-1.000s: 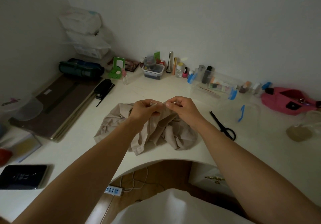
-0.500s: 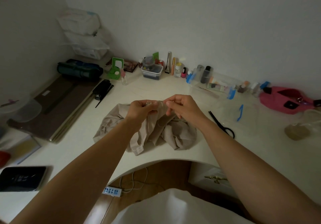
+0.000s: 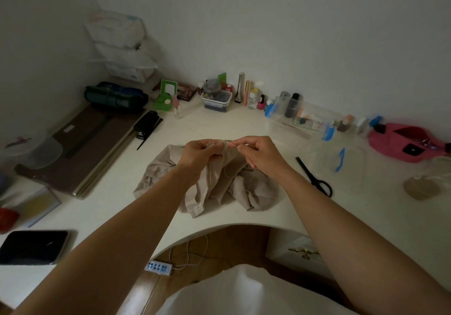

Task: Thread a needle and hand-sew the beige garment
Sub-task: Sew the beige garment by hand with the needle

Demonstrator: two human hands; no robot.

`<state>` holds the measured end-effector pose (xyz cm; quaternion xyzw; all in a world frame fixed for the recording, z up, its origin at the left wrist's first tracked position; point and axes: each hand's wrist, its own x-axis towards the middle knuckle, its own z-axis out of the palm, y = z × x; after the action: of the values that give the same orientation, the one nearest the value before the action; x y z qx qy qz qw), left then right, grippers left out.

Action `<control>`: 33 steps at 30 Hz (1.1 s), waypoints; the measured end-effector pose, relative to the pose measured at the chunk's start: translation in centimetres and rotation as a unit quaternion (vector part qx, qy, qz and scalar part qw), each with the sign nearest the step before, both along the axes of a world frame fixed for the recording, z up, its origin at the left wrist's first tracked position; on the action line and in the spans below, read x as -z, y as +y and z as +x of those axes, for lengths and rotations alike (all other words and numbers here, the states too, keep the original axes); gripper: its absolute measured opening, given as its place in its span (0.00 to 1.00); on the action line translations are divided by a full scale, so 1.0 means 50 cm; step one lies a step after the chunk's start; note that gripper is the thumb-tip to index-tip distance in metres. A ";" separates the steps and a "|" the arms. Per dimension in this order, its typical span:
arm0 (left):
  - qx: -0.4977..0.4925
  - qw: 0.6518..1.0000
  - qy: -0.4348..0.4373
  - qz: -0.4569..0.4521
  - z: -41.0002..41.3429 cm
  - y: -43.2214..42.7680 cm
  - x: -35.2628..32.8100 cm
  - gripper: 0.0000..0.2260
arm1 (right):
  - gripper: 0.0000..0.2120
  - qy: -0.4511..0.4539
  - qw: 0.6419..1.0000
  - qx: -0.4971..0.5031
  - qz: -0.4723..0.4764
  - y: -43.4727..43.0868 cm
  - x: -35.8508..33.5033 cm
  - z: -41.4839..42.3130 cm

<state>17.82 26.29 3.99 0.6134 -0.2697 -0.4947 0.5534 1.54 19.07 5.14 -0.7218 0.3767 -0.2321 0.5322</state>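
**Mid-stitch: needle at the raised fold**

My left hand (image 3: 200,153) pinches up a fold of the beige garment (image 3: 219,187), fingers curled round the cloth. My right hand (image 3: 261,154) pinches the needle (image 3: 232,144) between thumb and forefinger. The needle points left at the fold, just beside my left fingertips. The rest of the garment lies bunched on the surface (image 3: 219,126) under both hands. The thread is too thin to follow, so I can't tell if it's taut.

I judge this as a stitch going in. To do it well:
- Hold the fold flat and tight.
- Enter close to the edge and take a short bite.
- Mind the left fingertip behind the cloth.
- Draw through smoothly so the thread doesn't snarl.

Black scissors (image 3: 314,178) lie near on the right for trimming.
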 end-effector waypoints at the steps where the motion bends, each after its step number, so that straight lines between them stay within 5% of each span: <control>1: 0.001 1.000 0.000 0.000 0.000 0.000 0.000 0.03 | 0.11 0.000 1.000 -0.002 0.001 0.001 -0.001 0.001; 17: 0.014 0.999 -0.051 0.007 0.004 0.003 -0.008 0.02 | 0.11 0.027 1.000 -0.015 0.003 -0.003 -0.005 0.002; 22: 0.015 0.996 -0.086 0.003 0.001 0.005 -0.011 0.01 | 0.20 0.079 0.995 -0.066 -0.008 -0.002 -0.010 0.005; 33: -0.008 0.989 -0.149 0.009 -0.001 0.007 -0.017 0.02 | 0.09 0.112 0.992 -0.049 -0.038 0.001 -0.002 0.019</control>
<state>17.77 26.64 4.83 0.6871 -0.3398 -0.3962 0.5055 2.46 19.10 5.22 -0.7807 0.3887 -0.1379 0.4695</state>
